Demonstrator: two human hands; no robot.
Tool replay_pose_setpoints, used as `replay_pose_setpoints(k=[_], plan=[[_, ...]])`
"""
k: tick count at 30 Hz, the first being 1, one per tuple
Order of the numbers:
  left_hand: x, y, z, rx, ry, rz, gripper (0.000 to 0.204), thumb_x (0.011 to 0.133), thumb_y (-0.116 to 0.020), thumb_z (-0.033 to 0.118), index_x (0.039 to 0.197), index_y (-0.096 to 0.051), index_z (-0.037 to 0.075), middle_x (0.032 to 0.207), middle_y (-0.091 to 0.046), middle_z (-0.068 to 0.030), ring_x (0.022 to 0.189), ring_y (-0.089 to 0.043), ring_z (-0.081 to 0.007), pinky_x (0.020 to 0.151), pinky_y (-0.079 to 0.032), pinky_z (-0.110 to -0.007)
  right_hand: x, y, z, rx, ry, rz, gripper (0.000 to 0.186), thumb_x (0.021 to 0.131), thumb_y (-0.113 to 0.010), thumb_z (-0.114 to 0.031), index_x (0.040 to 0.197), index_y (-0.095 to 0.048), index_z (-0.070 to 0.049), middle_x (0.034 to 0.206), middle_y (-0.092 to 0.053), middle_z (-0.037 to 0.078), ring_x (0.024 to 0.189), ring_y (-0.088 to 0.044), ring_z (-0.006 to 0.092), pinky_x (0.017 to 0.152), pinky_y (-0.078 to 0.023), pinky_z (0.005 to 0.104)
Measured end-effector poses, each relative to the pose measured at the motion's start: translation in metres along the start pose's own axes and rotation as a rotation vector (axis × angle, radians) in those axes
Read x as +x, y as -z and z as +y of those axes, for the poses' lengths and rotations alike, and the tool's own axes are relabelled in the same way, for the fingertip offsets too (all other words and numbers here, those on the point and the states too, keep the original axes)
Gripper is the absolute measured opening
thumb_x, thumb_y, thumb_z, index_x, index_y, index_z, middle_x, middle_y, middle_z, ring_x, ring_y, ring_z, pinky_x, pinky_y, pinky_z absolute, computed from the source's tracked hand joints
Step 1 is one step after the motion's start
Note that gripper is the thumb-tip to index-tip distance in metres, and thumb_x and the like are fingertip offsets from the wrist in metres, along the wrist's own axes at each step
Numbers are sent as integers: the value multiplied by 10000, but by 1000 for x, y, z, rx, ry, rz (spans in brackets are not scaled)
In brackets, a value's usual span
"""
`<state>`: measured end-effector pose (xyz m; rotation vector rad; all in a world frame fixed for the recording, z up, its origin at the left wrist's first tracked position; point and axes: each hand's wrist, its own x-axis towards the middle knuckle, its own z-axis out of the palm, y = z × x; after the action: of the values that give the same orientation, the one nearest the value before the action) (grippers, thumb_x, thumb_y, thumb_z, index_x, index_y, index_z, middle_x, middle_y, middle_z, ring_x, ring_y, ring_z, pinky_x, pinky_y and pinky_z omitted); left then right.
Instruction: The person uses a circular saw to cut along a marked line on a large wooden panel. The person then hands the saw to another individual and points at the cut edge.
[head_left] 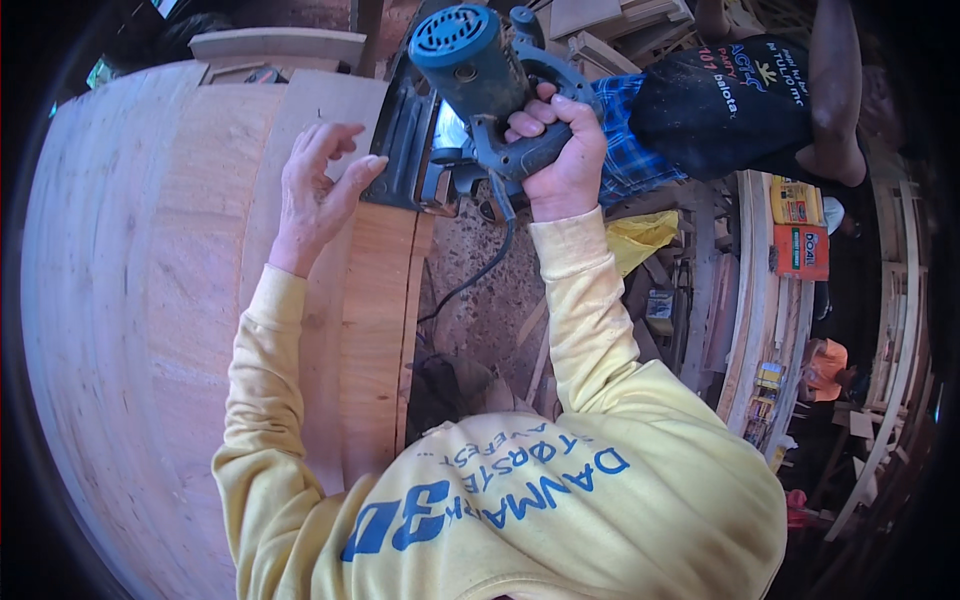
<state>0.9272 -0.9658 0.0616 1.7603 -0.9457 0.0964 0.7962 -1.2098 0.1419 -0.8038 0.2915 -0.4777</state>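
A teal circular saw (462, 50) sits at the right edge of a large plywood sheet (205, 200), its dark base plate resting on the wood. My right hand (568, 145) is wrapped round the saw's rear handle. To the left of the base plate, my left hand (318, 195) hovers over or touches the sheet with its fingers apart and holds nothing. The thumb of that hand comes close to the plate's edge. A black power cord (485, 272) hangs from the saw down toward the floor. The saw's blade is mostly hidden.
A person in a dark shirt (690, 100) and blue plaid shorts stands close on the right, beyond the saw. Stacked boards (745, 300) run along the right, with a red box (803, 252) on them. A yellow sack (640, 240) lies nearer. A loose board (280, 44) lies at the sheet's far end.
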Motion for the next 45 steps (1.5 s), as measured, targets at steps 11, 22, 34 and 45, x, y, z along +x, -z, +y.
replay_pose_setpoints(k=[11, 22, 34, 45], plan=[[131, -41, 58, -404, 133, -60, 1001, 739, -813, 644, 1408, -535, -47, 1126, -669, -204, 995, -682, -265, 842, -552, -336, -2, -2, 4, 114, 84, 41, 175, 884, -603, -91, 1047, -602, -28, 778, -520, 30, 696, -527, 179, 670, -501, 299], [130, -35, 86, -332, 210, -125, 695, 767, -835, 330, 1318, -604, -28, 1025, -676, -85, 944, -649, -135, 852, -525, -276, -17, -3, 3, 135, 133, 110, 183, 887, -598, -68, 1056, -606, 0, 785, -537, 38, 681, -535, 161, 653, -502, 281], [80, -36, 170, -287, 73, -45, 615, 769, -860, 277, 1227, -627, -62, 948, -684, -67, 872, -636, -98, 759, -539, -259, -106, -1, -67, 118, 13, -18, 305, 934, -593, -188, 1167, -591, 8, 838, -496, -6, 743, -509, 138, 715, -447, 267], [-2, -116, 240, -242, 153, -99, 643, 690, -852, 281, 1211, -631, -24, 1092, -620, -204, 996, -641, -341, 882, -527, -415, -199, 74, -127, -118, 60, 126, 430, 875, -638, -186, 1219, -551, 59, 801, -501, 36, 669, -469, 123, 620, -405, 223]])
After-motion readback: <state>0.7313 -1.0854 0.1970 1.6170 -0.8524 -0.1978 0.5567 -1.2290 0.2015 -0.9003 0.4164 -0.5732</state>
